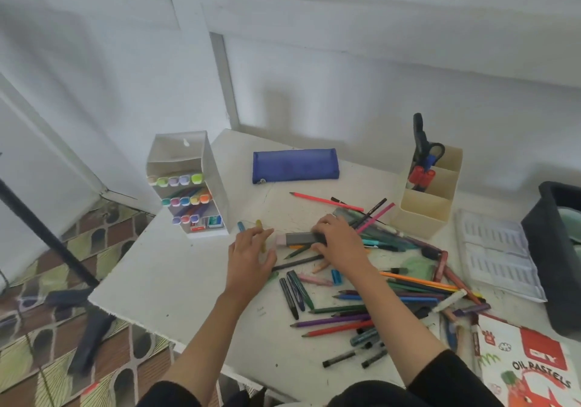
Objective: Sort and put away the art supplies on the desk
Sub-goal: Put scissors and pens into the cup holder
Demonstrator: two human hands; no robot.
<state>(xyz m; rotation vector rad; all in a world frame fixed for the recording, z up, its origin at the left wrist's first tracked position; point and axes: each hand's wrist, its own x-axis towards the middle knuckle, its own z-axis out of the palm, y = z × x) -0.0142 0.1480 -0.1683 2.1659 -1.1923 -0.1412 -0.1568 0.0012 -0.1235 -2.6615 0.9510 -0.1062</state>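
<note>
Right hand (341, 245) gripping eraser (297, 239), left hand (251, 260) spread

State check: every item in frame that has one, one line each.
left hand, open, fingers spread
right hand, gripping grey block
pencil case, closed, lying flat
marker rack, upright, three rows stocked
organizer, upright, scissors handles-up in back slot
pencils, loose, scattered in a pile
pastel tray, slots empty
</note>
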